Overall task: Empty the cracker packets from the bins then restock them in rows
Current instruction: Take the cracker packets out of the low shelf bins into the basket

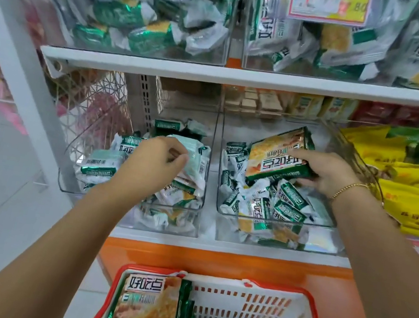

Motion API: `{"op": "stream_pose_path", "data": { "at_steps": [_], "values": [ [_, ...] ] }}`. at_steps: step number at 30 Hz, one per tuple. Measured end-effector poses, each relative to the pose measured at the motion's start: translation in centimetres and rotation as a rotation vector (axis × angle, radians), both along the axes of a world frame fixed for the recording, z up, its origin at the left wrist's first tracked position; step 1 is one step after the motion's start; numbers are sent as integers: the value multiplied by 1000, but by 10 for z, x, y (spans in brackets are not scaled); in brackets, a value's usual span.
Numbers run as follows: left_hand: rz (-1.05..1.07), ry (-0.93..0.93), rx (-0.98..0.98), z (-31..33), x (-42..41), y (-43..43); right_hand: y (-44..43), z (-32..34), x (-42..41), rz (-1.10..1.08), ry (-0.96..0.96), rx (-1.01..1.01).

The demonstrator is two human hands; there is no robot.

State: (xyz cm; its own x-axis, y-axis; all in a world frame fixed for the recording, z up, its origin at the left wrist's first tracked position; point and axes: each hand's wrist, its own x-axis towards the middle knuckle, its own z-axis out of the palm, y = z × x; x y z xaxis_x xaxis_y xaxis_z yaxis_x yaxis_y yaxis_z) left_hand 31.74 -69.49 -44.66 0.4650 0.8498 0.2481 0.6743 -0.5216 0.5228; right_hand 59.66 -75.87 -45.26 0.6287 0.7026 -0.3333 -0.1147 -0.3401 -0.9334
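Your left hand (156, 162) pinches a small packet (199, 157) in the left bin (69, 188), fingers curled. Your right hand (331, 177) clamps its fingers on a large cracker pack (276, 156) above the right bin (326, 242).

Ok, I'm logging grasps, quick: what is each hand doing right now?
Left hand: closed, pinching a small packet in the left bin.
Right hand: closed, gripping a large cracker pack over the right bin.
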Motion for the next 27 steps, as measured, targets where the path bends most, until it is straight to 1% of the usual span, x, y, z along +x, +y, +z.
{"op": "stream_pose_path", "data": {
  "at_steps": [2, 4, 6, 8, 10, 12, 13, 14, 15, 17, 18, 19, 21, 23, 25, 27],
  "values": [
    [65, -56, 4, 6, 0, 14, 1, 6, -5, 33, 27, 27],
    [139, -84, 20, 9, -1, 27, 0, 14, -6, 26, 60, 103],
    [189, -105, -1, 11, -3, 37, -4, 23, -4, -25, 180, 232],
    [196, -119, -25, 13, -4, 39, -10, 31, -5, -13, 292, 320],
    [159, -144, -6, 15, -1, 35, -15, 37, -8, 86, 344, 316],
    [115, -209, 11, 19, 3, 24, -20, 39, -10, 220, 337, 274],
    [91, -252, -21, 21, 5, 17, -23, 40, -10, 303, 331, 249],
    [62, -299, -90, 23, 6, 12, -25, 41, -9, 395, 332, 224],
    [30, -355, -203, 25, 5, 9, -26, 41, -9, 487, 332, 197],
    [-81, -462, -530, 30, 3, 1, -25, 39, -7, 655, 315, 149],
    [-166, -479, -684, 31, 1, -2, -23, 39, -9, 732, 287, 130],
    [-247, -477, -795, 31, -2, -6, -20, 41, -13, 800, 252, 111],
    [-325, -482, -913, 29, -10, -13, -13, 46, -28, 878, 198, 55],
    [-316, -533, -1006, 25, -24, -21, -3, 50, -47, 907, 164, 15],
    [-267, -575, -1048, 19, -43, -26, 9, 54, -70, 932, 173, 19],
    [-134, -677, -1042, 14, -65, -32, 24, 53, -91, 911, 182, 64]
  ]
}}
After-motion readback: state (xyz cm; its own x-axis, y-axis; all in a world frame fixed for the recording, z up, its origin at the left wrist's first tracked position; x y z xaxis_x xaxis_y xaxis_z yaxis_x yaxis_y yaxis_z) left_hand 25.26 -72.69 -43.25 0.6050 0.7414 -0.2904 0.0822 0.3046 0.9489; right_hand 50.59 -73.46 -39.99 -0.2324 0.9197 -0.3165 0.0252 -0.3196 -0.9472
